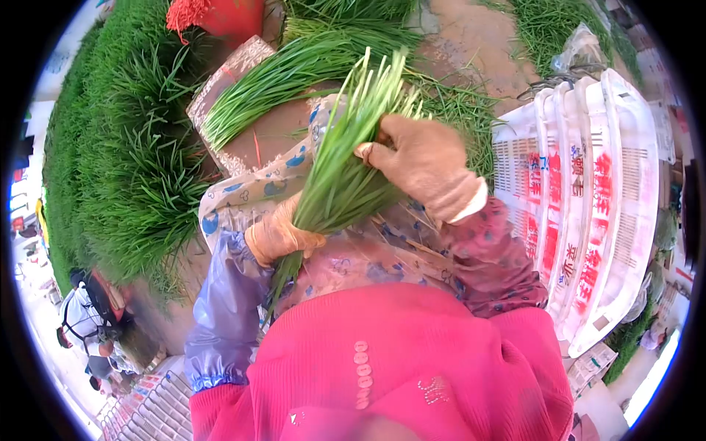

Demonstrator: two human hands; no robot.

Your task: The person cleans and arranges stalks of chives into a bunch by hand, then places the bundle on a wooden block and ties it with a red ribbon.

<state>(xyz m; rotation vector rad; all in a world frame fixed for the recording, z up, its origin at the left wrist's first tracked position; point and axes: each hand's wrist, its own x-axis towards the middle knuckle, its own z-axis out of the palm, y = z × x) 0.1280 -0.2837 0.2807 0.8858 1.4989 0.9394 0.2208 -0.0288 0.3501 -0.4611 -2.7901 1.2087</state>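
A bunch of green garlic chives (351,158) slants across my lap, pale stem ends up and leaf tips down. My left hand (282,234), in a tan glove, is wrapped round its lower, leafy part. Higher up, my gloved right hand (426,162) has its thumb and fingers closed on the right side of the stems; its fingertips are partly hidden. Another pile of chives (283,84) lies just beyond, across a low board (276,132) with a patterned edge. A red tie (257,147) shows on that board. A clear patterned apron (254,187) covers my lap.
Tall heaps of chives (132,147) line the left side. White plastic crates (581,198) with red lettering are stacked at my right. A red container (232,22) with red ties stands at the top. Loose chives (463,110) litter the ground. Other people (92,323) are far left.
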